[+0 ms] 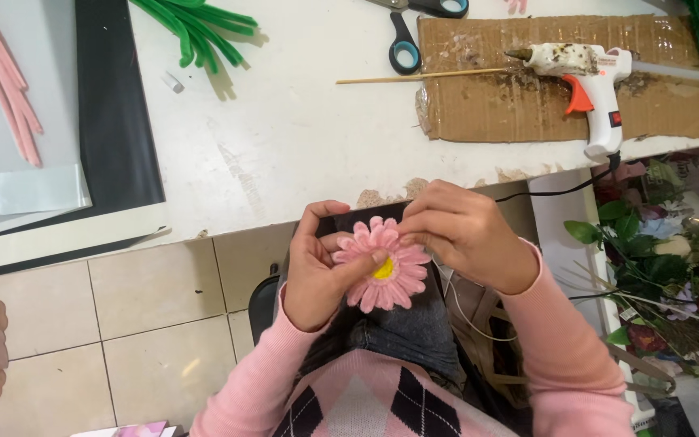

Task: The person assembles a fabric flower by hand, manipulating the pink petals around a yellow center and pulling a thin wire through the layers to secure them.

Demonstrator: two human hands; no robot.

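While held, pink flower [383, 265] (yellow centre).

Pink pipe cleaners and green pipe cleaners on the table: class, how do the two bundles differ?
The pink pipe cleaners lie straight on a grey sheet at the far left; the green pipe cleaners are bent over and rest on the bare white table. They differ in colour. Both are fuzzy stems, untouched by either hand.
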